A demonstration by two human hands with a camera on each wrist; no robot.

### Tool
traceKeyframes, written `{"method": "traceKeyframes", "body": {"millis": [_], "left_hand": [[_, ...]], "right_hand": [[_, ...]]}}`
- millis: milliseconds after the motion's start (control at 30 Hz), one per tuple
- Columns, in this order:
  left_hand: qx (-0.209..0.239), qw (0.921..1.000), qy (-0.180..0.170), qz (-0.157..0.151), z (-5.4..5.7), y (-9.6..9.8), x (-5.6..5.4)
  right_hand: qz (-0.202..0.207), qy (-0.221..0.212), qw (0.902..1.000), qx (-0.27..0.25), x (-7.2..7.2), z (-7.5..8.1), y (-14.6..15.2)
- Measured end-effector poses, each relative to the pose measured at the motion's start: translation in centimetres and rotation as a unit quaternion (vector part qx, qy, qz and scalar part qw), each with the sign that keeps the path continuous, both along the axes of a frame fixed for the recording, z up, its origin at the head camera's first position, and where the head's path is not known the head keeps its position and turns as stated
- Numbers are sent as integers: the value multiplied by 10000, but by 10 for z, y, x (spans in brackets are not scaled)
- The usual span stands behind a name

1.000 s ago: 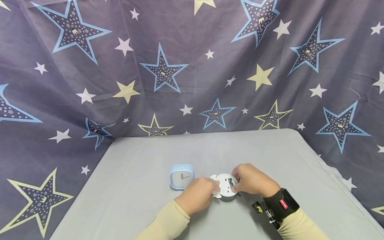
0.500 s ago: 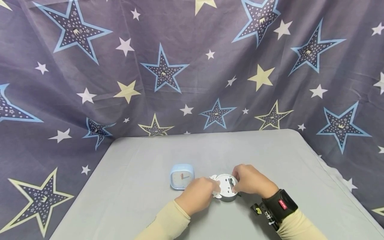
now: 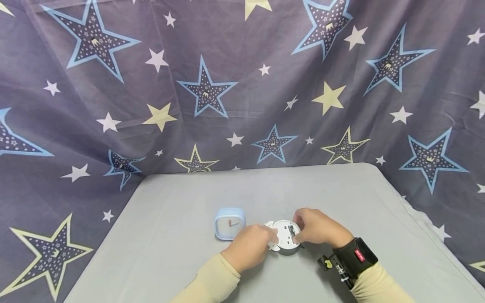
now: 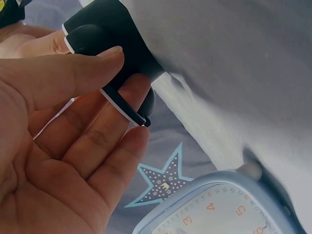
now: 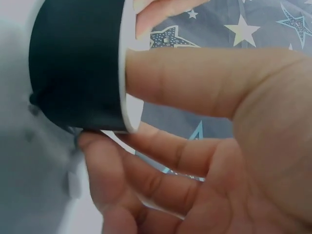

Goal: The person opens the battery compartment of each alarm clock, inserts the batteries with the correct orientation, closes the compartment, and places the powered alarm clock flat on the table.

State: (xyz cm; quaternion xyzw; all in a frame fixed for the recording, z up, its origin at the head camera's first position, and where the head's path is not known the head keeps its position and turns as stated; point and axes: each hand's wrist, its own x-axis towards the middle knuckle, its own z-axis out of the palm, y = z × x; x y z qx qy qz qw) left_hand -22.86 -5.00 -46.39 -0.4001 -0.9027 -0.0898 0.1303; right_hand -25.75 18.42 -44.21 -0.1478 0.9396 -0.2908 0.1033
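A small round clock point(image 3: 283, 236) lies back side up on the table, its back white and its side dark, with ear-like parts on its left end. A narrow dark slot point(image 3: 291, 230), like a battery compartment, shows in the back. My left hand point(image 3: 249, 247) grips the eared end, thumb on top and fingers beneath. At the opposite end my right hand point(image 3: 322, 228) holds the clock, its thumb pressing on the back beside the slot. In the right wrist view the dark side point(image 5: 75, 63) fills the upper left, fingers curled under its edge.
A light blue square alarm clock point(image 3: 230, 224) stands upright just left of the round one, behind my left hand. Grey cloth covers the table point(image 3: 182, 202). A star-patterned curtain point(image 3: 242, 109) hangs behind and along the sides. My right wrist wears a black strap point(image 3: 355, 257) with a device.
Both hands keep their grip on the round clock. The right wrist shifts very slightly; the clocks stay in place.
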Motion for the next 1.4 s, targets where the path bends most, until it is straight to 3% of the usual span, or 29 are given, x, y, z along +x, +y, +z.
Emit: {"method": "traceKeyframes", "body": {"millis": [133, 367, 533, 900, 1400], "left_hand": [[38, 10000, -7, -9, -2, 0, 0], [129, 9999, -14, -27, -2, -1, 0], [157, 9999, -62, -21, -3, -1, 0], [149, 9999, -22, 5, -4, -2, 0], [163, 9999, -38, -12, -2, -1, 1]], "right_hand": [[-37, 26, 10000, -51, -2, 4, 6], [-704, 601, 9957, 6, -9, -1, 12], [-991, 704, 9926, 36, -15, -9, 15], [-1286, 602, 9892, 354, -21, -25, 19], [-1379, 608, 9871, 535, -22, -33, 20]]}}
